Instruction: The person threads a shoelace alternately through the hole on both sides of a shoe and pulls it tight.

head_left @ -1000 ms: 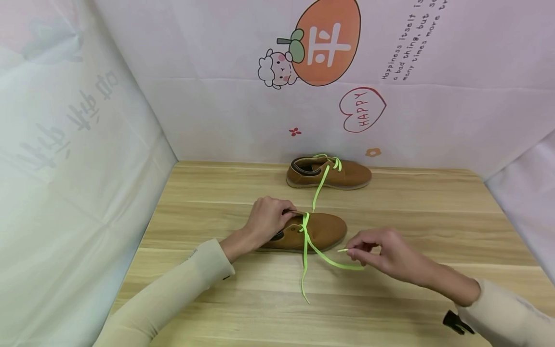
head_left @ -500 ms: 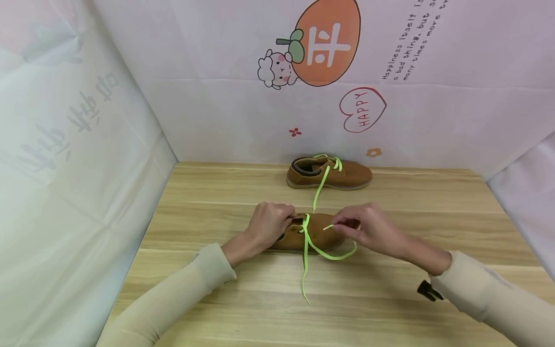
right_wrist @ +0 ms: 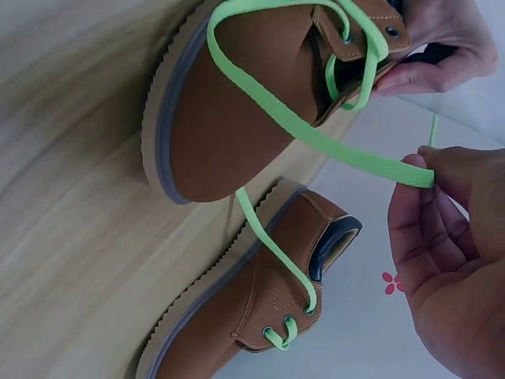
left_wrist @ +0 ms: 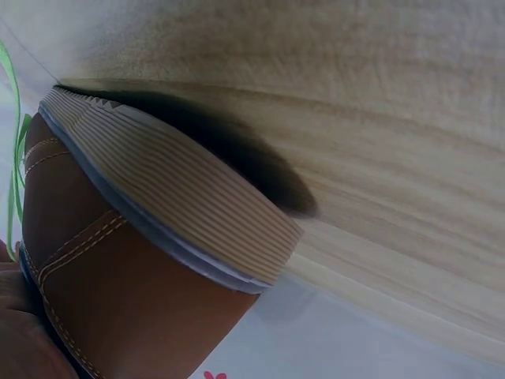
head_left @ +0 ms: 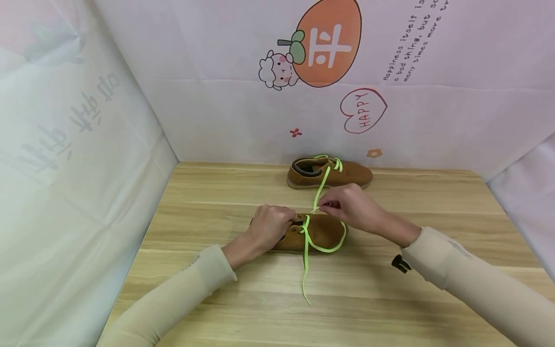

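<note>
A brown leather shoe (head_left: 323, 230) sits on the wooden table, toe to the right. My left hand (head_left: 270, 224) grips its upper edge by the opening, and the right wrist view shows the thumb and fingers of that hand (right_wrist: 458, 51) pinching the flap. A bright green shoelace (head_left: 328, 249) runs through the front eyelets. Between thumb and fingertips my right hand (head_left: 353, 208) pinches one end of this lace (right_wrist: 339, 150), just above the shoe's far side. The rest of that end loops over the toe. The other lace end trails toward the table's front.
Behind stands a matching brown shoe (head_left: 353, 174) with a green lace (head_left: 322, 185) hanging toward the near shoe. A printed white cloth wall (head_left: 217, 115) closes the back, and another cloth (head_left: 86, 159) borders the left. The wooden table (head_left: 208, 308) lies underneath.
My right hand has moved left and away from me, carrying the lace end from right of the toe to above the shoe's far side. The left hand stays on the shoe.
</note>
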The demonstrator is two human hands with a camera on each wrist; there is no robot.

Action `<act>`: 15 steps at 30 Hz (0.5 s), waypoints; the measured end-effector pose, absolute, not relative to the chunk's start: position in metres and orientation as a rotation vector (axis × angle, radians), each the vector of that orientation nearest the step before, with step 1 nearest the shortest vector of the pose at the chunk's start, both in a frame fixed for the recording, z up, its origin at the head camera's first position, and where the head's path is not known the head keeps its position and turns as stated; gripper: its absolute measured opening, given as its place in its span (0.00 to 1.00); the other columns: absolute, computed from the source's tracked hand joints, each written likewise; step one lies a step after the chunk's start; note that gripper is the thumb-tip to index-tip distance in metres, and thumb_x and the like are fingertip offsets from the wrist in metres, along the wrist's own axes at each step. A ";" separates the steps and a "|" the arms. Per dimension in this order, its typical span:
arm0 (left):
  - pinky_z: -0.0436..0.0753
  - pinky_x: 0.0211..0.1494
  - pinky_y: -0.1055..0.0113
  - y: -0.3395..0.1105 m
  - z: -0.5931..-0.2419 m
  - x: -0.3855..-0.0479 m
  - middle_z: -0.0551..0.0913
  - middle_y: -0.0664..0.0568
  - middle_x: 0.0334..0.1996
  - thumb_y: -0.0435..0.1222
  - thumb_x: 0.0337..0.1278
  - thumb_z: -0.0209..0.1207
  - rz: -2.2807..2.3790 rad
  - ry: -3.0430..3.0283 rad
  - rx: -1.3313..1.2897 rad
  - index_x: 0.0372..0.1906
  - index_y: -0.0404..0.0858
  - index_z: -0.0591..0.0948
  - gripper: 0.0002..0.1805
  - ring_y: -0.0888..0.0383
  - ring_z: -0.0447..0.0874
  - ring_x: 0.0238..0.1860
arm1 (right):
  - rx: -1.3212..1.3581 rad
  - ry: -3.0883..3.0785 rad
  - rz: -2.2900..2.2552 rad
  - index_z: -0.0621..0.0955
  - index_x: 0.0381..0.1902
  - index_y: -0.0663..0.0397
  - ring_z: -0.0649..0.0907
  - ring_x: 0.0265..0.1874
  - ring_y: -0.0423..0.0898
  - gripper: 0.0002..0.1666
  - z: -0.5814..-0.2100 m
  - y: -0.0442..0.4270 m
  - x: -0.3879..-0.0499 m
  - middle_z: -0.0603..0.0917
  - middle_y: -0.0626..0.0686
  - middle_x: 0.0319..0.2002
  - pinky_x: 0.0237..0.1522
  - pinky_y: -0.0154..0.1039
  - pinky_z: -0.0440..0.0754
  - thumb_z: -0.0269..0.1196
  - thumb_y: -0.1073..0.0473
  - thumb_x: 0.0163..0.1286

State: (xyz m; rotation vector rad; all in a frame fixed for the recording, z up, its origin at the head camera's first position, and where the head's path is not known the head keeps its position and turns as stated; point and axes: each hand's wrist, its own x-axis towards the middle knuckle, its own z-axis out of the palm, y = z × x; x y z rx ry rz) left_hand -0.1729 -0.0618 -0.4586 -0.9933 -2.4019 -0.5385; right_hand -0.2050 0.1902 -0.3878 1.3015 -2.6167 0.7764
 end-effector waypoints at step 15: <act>0.86 0.28 0.63 -0.063 -0.459 -0.172 0.92 0.55 0.29 0.25 0.52 0.72 -0.562 -2.450 -0.987 0.29 0.43 0.91 0.09 0.62 0.90 0.28 | 1.436 -2.623 0.496 0.89 0.33 0.55 0.82 0.29 0.38 0.07 -0.393 0.169 -0.213 0.85 0.47 0.30 0.33 0.38 0.84 0.73 0.72 0.66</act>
